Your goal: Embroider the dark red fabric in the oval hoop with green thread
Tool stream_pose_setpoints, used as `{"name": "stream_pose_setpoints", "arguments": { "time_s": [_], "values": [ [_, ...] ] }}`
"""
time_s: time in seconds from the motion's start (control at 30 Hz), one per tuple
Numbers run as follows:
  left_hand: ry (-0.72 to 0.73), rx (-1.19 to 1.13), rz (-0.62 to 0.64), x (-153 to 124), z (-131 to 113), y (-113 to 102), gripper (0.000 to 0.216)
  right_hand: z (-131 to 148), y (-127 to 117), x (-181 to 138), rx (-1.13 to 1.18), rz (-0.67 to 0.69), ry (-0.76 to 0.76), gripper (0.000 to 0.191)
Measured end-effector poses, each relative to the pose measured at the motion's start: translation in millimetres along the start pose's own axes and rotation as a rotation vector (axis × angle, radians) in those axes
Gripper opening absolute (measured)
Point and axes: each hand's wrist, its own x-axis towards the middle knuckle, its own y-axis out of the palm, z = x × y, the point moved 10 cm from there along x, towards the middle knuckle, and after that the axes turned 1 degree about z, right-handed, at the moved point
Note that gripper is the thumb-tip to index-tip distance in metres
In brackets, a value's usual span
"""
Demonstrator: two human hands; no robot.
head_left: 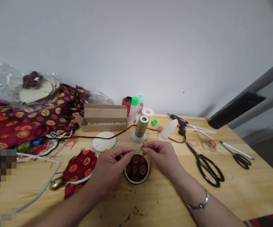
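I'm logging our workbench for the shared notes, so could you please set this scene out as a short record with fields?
Left hand: thumb and forefinger pinched at a thin cord
Right hand: fingertips pinched at the cord too; bracelet on the wrist
Between and below hands: round piece with dark patterned fabric and pale rim
Behind hands: olive thread spool, upright
Right side: large scissors, smaller scissors, glue gun
Left side: red patterned fabric, open cardboard box
Unclear: whether the cord is knotted
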Motion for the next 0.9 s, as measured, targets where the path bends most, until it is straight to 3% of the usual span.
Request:
{"name": "stream_pose_setpoints", "arguments": {
  "time_s": [0.1,0.23,0.4,0.67,0.77,0.9],
  "values": [
    [0.179,0.178,-0.020,-7.3,-17.4,2.1,0.018,-0.5,1.7,0.0,0.092,0.009,0.022,0.009],
    [0.533,0.505,-0.010,-26.9,-42.5,18.8,0.019,-6.2,6.9,-0.1,0.245,0.024,0.082,0.010],
    [0.751,0.654,0.037,-42.6,-46.6,38.3,0.018,-11.1,13.3,-1.7,0.362,0.054,0.142,0.015],
    [0.799,0.743,0.123,-42.6,-42.7,51.5,0.022,-10.7,26.1,-7.2,0.466,0.133,0.215,0.020],
    [0.764,0.657,0.133,-42.9,-50.2,44.5,0.023,-10.5,27.0,-7.8,0.459,0.141,0.219,0.019],
    [0.593,0.392,-0.121,-33.1,-60.7,3.1,0.024,-7.8,24.3,-7.2,0.430,0.130,0.190,0.017]
  ]
}}
